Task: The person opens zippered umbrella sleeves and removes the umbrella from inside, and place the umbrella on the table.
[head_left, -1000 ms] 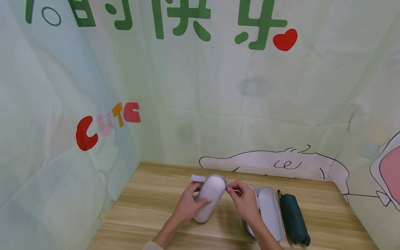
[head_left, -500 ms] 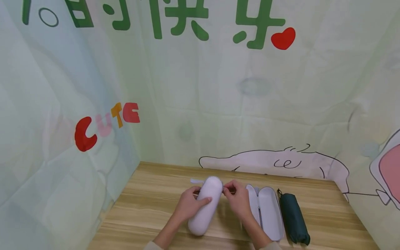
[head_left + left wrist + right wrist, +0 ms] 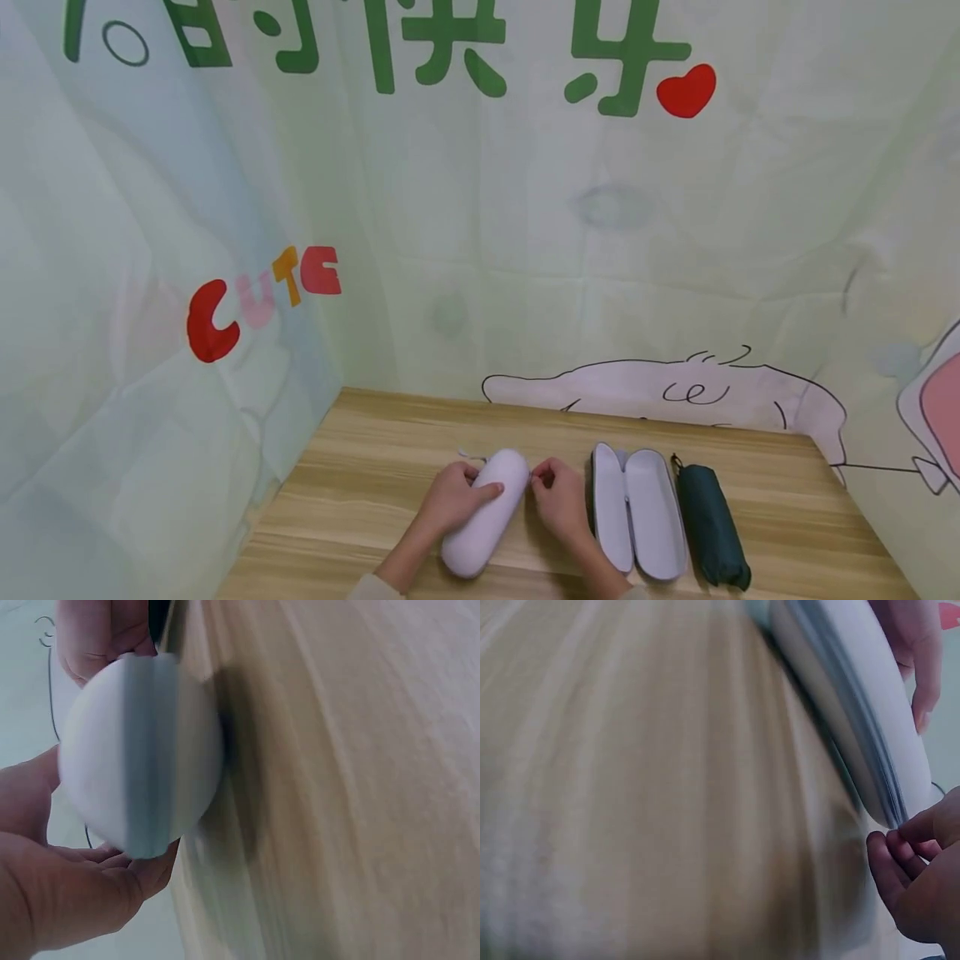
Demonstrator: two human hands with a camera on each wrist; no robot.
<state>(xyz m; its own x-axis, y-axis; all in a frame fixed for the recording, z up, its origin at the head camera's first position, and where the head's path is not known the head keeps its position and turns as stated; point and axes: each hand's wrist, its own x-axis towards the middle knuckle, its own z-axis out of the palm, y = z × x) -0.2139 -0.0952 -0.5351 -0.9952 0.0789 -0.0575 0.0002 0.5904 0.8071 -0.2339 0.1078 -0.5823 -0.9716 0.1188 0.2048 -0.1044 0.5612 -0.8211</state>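
Note:
A pale lilac glasses case (image 3: 486, 521) with a grey zipper seam (image 3: 847, 697) lies slanted in my left hand (image 3: 453, 500). The thumb is over its upper face and the fingers go round the far side. At its far right edge my right hand (image 3: 558, 500) pinches what looks like the zipper pull, mostly hidden by the fingertips (image 3: 901, 834). The left wrist view shows the case's rounded end close to the tabletop; whether it touches I cannot tell. A light strap (image 3: 471, 456) sticks out behind the left hand.
Right of my hands, a second case (image 3: 657, 517) lies spread open, pale inside. Beside it is a dark green folded umbrella (image 3: 712, 527) in its sleeve. The wooden table (image 3: 375, 467) ends at a printed cloth backdrop (image 3: 450, 250).
Both hands and the glasses case have come lower and nearer, a little to the left. The right hand no longer covers part of the spread-open case. Its pinch at the edge stays.

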